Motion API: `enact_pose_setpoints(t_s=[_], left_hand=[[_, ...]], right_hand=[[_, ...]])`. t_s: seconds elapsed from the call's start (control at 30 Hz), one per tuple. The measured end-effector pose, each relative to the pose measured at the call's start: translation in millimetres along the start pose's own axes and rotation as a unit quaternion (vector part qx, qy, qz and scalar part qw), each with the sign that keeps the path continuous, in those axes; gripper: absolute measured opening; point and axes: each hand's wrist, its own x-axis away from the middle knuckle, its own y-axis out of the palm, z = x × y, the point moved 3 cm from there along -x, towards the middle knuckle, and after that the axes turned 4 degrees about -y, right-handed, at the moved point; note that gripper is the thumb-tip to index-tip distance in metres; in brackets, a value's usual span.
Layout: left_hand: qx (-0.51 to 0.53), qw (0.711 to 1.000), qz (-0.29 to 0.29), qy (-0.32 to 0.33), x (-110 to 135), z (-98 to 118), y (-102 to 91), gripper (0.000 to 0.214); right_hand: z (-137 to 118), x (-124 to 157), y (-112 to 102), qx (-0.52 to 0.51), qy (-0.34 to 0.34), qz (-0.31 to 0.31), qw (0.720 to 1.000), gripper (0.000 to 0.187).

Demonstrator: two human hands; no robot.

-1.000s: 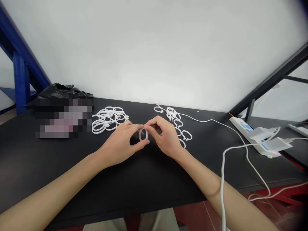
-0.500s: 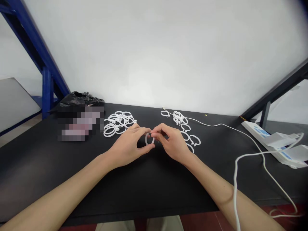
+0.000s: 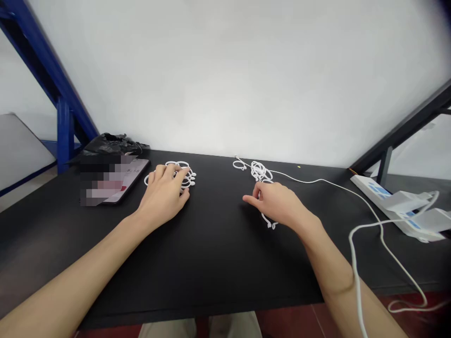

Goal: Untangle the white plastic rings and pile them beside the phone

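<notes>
My left hand (image 3: 164, 192) reaches over a pile of white plastic rings (image 3: 186, 181) with small knobbed ends, resembling shower curtain rings. Its fingers are spread and bent down onto the pile, hiding part of it; no ring is visibly gripped. On the other side, my right hand (image 3: 276, 202) hovers low over a second group of white rings (image 3: 259, 170). The thumb points left, apart from the curled fingers, and nothing shows between them. One ring with knobbed ends (image 3: 270, 225) sticks out beneath this hand, and other rings there are covered.
A phone (image 3: 136, 171), partly blurred out, lies left of the pile, before a crumpled black plastic bag (image 3: 114, 144). A white cable (image 3: 326, 180) crosses the black table (image 3: 211, 263) to the right. A white power strip with plugs (image 3: 387, 202) lies at the right.
My hands were together at the middle, holding one ring. They have parted: the left moved onto the left pile, the right over the right group. That ring is gone from the middle.
</notes>
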Motion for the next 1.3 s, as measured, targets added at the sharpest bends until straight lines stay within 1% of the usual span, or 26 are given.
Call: enact_pose_setpoints(t_s=[0.17, 0.3, 0.37, 0.43, 0.5, 0.53, 0.6, 0.67, 0.73, 0.77, 0.83, 0.87, 0.97, 1.03, 1.07, 1.13, 1.2, 1.23, 1.3], left_hand=[[0.002, 1.000, 0.000, 0.008, 0.3, -0.4, 2.0, 0.045], [0.049, 0.999, 0.009, 0.021, 2.6, 3.8, 2.4, 0.040], [0.074, 0.996, 0.013, 0.041, 4.6, 10.0, 1.8, 0.038], [0.089, 0.993, 0.012, 0.072, 6.9, 17.7, 1.2, 0.037], [0.100, 0.990, 0.008, 0.102, 9.0, 24.7, 0.8, 0.034], [0.105, 0.988, 0.006, 0.114, 9.8, 27.5, 0.8, 0.033], [0.116, 0.985, 0.003, 0.132, 10.8, 31.6, 0.8, 0.031], [0.126, 0.982, 0.001, 0.143, 11.2, 34.3, 0.9, 0.028], [0.133, 0.979, -0.003, 0.152, 11.5, 36.7, 1.1, 0.027], [0.136, 0.978, -0.004, 0.156, 11.8, 37.8, 1.0, 0.027], [0.140, 0.976, -0.009, 0.167, 12.7, 40.1, 0.6, 0.026], [0.143, 0.974, -0.011, 0.173, 13.3, 41.2, 0.1, 0.026], [0.160, 0.972, -0.013, 0.172, 14.7, 43.4, -2.7, 0.019], [0.171, 0.974, -0.005, 0.146, 14.8, 43.2, -4.8, 0.017], [0.174, 0.976, 0.001, 0.128, 14.6, 42.7, -5.6, 0.018], [0.175, 0.979, 0.011, 0.106, 14.1, 42.0, -5.8, 0.030], [0.170, 0.978, 0.001, 0.120, 13.9, 42.7, -3.5, 0.042], [0.167, 0.977, -0.012, 0.135, 13.9, 43.1, -1.6, 0.044], [0.162, 0.974, -0.034, 0.154, 13.9, 43.0, 2.1, 0.041]], right_hand=[[-15.0, 0.9, 6.6, -0.082, -0.049, 0.005, 0.995, 0.024], [-32.4, 0.1, 9.7, -0.170, -0.128, 0.050, 0.976, 0.022], [-38.5, 0.2, 9.7, -0.211, -0.163, 0.076, 0.961, 0.023], [-40.4, 0.3, 8.5, -0.232, -0.176, 0.107, 0.951, 0.024], [-38.9, 0.3, 7.7, -0.219, -0.161, 0.131, 0.953, 0.026], [-37.9, 0.2, 8.0, -0.201, -0.150, 0.131, 0.959, 0.027], [-36.7, 0.1, 10.6, -0.159, -0.130, 0.105, 0.973, 0.030], [-37.8, 0.4, 15.2, -0.125, -0.123, 0.057, 0.983, 0.032], [-41.1, 1.0, 19.5, -0.100, -0.131, 0.026, 0.986, 0.026], [-43.3, 1.3, 20.8, -0.092, -0.140, 0.023, 0.986, 0.020], [-48.0, 2.3, 21.7, -0.093, -0.172, 0.032, 0.980, 0.009], [-50.2, 2.9, 21.4, -0.101, -0.192, 0.041, 0.975, 0.007], [-54.2, 4.6, 19.5, -0.133, -0.236, 0.057, 0.961, 0.008], [-54.7, 5.3, 17.7, -0.139, -0.243, 0.065, 0.958, 0.009], [-54.7, 5.5, 17.0, -0.137, -0.244, 0.066, 0.958, 0.008], [-55.0, 5.9, 16.0, -0.135, -0.251, 0.068, 0.956, 0.007], [-55.6, 6.3, 15.5, -0.141, -0.265, 0.077, 0.951, 0.008], [-56.0, 6.6, 15.4, -0.148, -0.275, 0.085, 0.946, 0.009], [-56.8, 7.3, 15.0, -0.176, -0.299, 0.111, 0.931, 0.011]])
